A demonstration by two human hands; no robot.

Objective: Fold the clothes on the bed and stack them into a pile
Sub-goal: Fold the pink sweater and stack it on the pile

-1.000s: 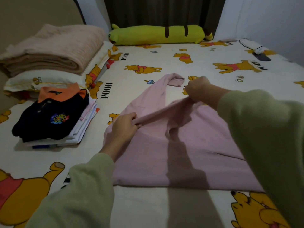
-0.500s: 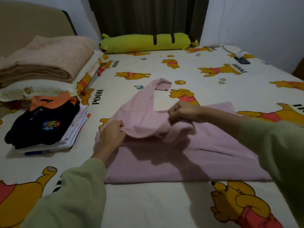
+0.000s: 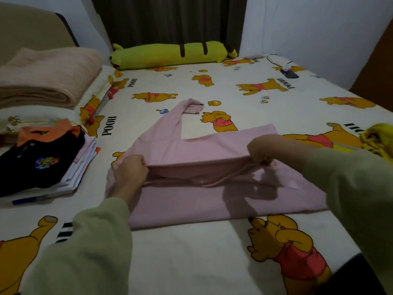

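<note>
A soft pink cotton garment (image 3: 212,201) lies at the centre of the bed, spread over a cream bedsheet printed with yellow cartoon bears (image 3: 191,252), one sleeve reaching toward 12 o'clock. The left hand (image 3: 129,172) and the right hand (image 3: 265,151) each pinch a raised fold of the garment, fingers curled round the cloth. At 9 o'clock sits a stack of folded clothes topped by a black shirt with an orange collar (image 3: 40,158). A long yellow plush bolster (image 3: 170,55) lies at 12 o'clock.
</note>
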